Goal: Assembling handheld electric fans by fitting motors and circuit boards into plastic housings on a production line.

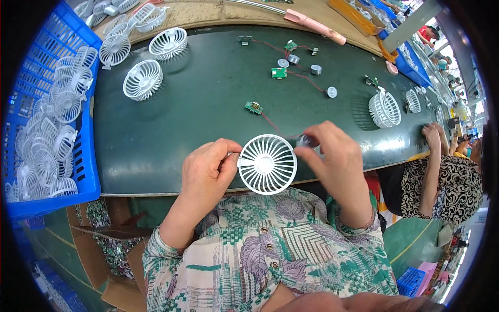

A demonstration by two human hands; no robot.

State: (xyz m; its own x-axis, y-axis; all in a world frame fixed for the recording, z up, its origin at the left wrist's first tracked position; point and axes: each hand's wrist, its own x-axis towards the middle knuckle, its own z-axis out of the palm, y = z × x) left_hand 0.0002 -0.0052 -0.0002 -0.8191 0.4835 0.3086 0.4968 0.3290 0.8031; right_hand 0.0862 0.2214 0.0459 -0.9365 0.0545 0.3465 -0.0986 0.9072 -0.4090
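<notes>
My left hand (pixel 207 167) pinches the left rim of a round white fan grille (pixel 253 176), held over the near edge of the green work surface. Just right of the grille, my right hand (pixel 337 153) is closed on a small silver motor (pixel 305 140), slightly blurred. A red wire runs from near the motor to a green circuit board (pixel 253 107) lying on the surface beyond the grille. Whether the right fingertips touch the grille's rim cannot be made out.
A blue crate (pixel 89 161) full of white grilles stands at the left. More grilles (pixel 143 79) sit on the green table (pixel 202 73). Wired boards (pixel 279 73) and motors (pixel 331 92) lie farther back. A co-worker's hand (pixel 432 136) rests at the right.
</notes>
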